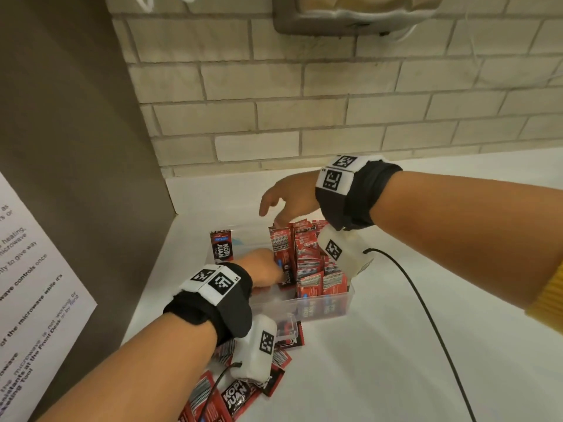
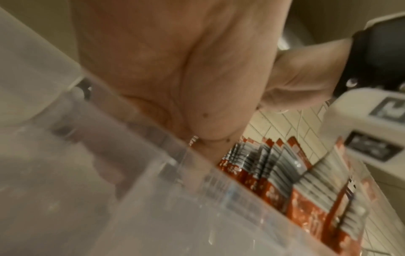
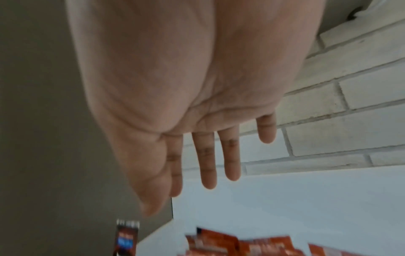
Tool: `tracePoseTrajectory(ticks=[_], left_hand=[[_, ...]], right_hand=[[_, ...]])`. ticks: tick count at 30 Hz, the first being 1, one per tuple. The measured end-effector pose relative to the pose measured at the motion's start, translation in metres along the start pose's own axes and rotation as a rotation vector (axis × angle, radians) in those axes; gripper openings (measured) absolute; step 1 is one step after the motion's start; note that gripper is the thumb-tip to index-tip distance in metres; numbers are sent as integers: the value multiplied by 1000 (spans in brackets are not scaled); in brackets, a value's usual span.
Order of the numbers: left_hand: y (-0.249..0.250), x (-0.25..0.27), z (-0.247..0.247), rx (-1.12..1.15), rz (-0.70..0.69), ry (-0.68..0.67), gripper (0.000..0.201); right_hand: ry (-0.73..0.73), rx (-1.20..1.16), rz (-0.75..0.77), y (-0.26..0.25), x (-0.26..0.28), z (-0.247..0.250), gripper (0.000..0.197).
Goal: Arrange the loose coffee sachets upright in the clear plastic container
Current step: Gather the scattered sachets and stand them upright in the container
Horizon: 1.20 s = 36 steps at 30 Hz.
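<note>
- left hand (image 1: 263, 268) in clear container (image 1: 320, 303), touching upright sachet (image 1: 281, 254) at its 3 o'clock; grasp cannot be determined.
- right hand (image 1: 289, 199) released, hovering at sachet's 12 o'clock.
- loose sachets (image 1: 234, 397) at container's 7 o'clock, nearest left hand.

Seen from below and close up, the left hand (image 2: 175, 69) fills the upper middle, its palm reaching down behind the blurred wall of the clear plastic container (image 2: 109, 190), which crosses the lower left. To the right of the palm, a row of red coffee sachets (image 2: 295, 181) stands upright inside the container, packed side by side (their print is too blurred to read). At the upper right, part of the right hand (image 2: 306, 69) shows above the sachets, beside a white wrist device (image 2: 361, 121), with pale wall tiles (image 2: 285, 124) behind.
</note>
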<state>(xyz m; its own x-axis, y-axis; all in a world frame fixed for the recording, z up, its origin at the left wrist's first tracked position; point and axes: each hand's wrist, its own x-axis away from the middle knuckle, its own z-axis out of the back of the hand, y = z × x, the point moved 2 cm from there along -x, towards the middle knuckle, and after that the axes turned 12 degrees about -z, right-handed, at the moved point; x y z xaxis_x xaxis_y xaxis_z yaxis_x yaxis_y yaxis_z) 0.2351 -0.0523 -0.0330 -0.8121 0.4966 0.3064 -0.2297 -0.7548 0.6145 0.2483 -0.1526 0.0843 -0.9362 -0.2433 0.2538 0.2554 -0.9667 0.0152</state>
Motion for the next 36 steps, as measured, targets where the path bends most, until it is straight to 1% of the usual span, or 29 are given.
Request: tracePoseTrajectory(ticks=[2, 7, 11, 14, 17, 20, 23, 24, 27, 28, 29, 31, 32, 33, 34, 36], left_hand=[[0, 0, 1, 4, -28, 13, 21], [3, -2, 2, -32, -44, 42, 20], [7, -6, 5, -74, -50, 105, 12], [12, -7, 5, -131, -60, 133, 13], [10, -8, 2, -180, -54, 90, 15], [9, -6, 3, -213, -54, 48, 9], [10, -1, 6, -306, -64, 37, 21], [11, 2, 8, -326, -61, 34, 21], [14, 16, 21, -292, -30, 38, 6], [15, 23, 28, -265, -30, 70, 8], [16, 34, 36, -227, -45, 121, 5], [15, 63, 52, -123, -96, 292, 23], [14, 79, 58, -75, -124, 377, 27], [13, 97, 62, -38, -149, 446, 26], [10, 116, 63, 3, -164, 491, 24], [1, 152, 59, 61, -165, 523, 20]], right_hand=[[45, -86, -16, 4, 8, 9, 42], [122, -253, -33, 10, 32, 11, 36], [132, -291, -19, 13, 52, 4, 32], [118, -304, -16, 16, 62, 0, 31], [113, -323, -16, 19, 70, -2, 30], [115, -355, -14, 21, 77, -2, 30], [151, -388, -9, 19, 84, -1, 29], [173, -403, -6, 17, 86, -1, 28], [264, -482, 6, 8, 98, 1, 22], [304, -525, 18, 4, 104, 1, 19], [347, -579, 34, 0, 110, 0, 17], [401, -718, 75, -11, 122, -7, 13], [388, -786, 98, -17, 125, -14, 12], [335, -832, 122, -23, 127, -23, 12], [248, -838, 144, -31, 127, -34, 13], [25, -712, 174, -46, 124, -62, 14]])
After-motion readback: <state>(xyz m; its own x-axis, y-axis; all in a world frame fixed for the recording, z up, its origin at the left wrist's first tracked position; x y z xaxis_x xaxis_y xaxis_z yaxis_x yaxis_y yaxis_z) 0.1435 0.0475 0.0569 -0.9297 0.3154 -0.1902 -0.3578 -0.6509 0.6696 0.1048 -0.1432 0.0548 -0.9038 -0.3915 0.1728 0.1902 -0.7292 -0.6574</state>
